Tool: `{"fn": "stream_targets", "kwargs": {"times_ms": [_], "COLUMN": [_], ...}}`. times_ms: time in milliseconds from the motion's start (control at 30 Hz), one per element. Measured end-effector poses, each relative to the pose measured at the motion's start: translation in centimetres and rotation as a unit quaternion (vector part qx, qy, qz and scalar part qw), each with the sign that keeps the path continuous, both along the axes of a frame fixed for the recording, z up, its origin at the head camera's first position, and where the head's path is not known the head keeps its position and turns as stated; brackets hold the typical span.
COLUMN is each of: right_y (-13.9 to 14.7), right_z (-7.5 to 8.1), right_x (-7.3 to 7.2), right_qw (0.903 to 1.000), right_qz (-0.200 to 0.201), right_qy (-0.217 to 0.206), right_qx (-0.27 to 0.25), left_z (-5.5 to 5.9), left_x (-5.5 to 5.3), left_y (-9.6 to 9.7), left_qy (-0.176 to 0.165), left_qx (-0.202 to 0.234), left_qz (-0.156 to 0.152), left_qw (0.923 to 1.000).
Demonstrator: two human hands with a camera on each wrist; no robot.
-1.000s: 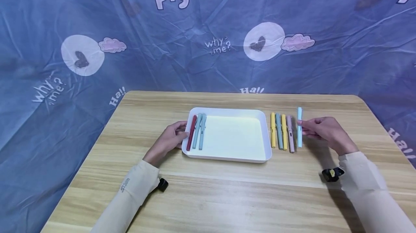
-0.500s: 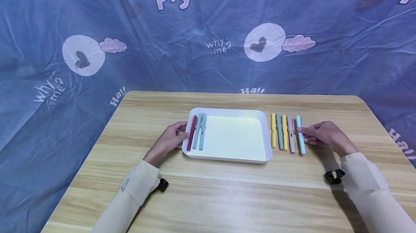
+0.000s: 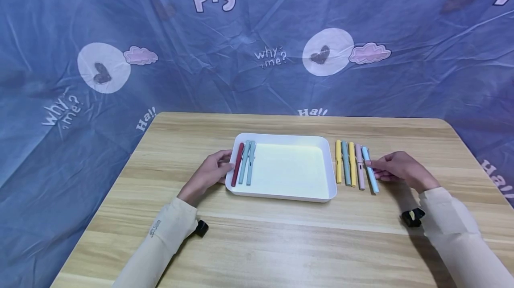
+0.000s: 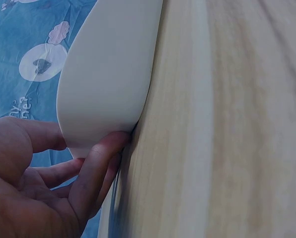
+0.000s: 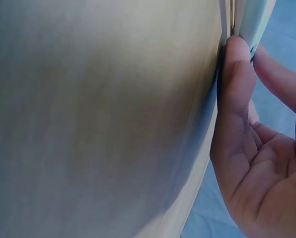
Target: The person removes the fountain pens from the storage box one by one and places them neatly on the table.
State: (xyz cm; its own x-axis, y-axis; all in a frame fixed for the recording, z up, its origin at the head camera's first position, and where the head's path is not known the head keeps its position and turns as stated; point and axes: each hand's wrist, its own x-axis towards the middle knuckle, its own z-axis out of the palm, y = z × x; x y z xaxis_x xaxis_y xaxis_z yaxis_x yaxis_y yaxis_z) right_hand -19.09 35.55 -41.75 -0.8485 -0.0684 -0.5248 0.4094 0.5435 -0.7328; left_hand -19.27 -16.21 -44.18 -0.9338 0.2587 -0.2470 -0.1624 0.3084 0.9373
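A white tray (image 3: pixel 290 173) lies on the table, and my left hand (image 3: pixel 209 171) holds its left end. In the left wrist view the fingers press against the outer wall of the tray (image 4: pixel 108 64), with the thumb at its rim. Inside, a red pen (image 3: pixel 237 165) and two grey-blue pens (image 3: pixel 244 163) lie side by side at the left. My right hand (image 3: pixel 401 168) pinches a light blue pen (image 3: pixel 373 182), slightly slanted, beside a mauve pen (image 3: pixel 359 167). The right wrist view shows fingertips at the light blue pen (image 5: pixel 259 22), its other parts out of frame.
Right of the tray stand in a row a yellow pen (image 3: pixel 338 163), a teal pen (image 3: pixel 346 165) and another yellow pen (image 3: pixel 352 165). The wooden table (image 3: pixel 281 243) reaches back to a blue printed cloth (image 3: pixel 225 78). Black wrist cameras hang under both sleeves.
The light blue pen has come down and left, toward the near side, and now slants close beside the mauve pen, still in my right hand. My left hand has stayed on the tray.
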Motion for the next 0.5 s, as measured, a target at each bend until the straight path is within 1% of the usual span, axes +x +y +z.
{"fn": "stream_targets", "kwargs": {"times_ms": [133, 333, 500], "right_y": [-0.08, -0.13, -0.33], "right_z": [-0.05, -0.07, -0.07], "right_x": [-0.12, -0.21, -0.38], "right_qw": [0.9999, 0.9998, 0.9996], "right_qz": [0.008, 0.017, 0.022], "right_qy": [0.001, 0.001, 0.002], "right_qx": [0.011, 0.01, 0.02], "left_z": [0.03, 0.06, 0.01], "left_x": [0.0, -0.04, -0.09], "left_y": [0.08, 0.16, 0.08], "left_qy": [0.0, 0.0, -0.001], "left_qx": [-0.003, -0.011, -0.012], "left_qz": [0.002, 0.002, 0.004], "left_qw": [1.0, 0.9999, 0.9999]}}
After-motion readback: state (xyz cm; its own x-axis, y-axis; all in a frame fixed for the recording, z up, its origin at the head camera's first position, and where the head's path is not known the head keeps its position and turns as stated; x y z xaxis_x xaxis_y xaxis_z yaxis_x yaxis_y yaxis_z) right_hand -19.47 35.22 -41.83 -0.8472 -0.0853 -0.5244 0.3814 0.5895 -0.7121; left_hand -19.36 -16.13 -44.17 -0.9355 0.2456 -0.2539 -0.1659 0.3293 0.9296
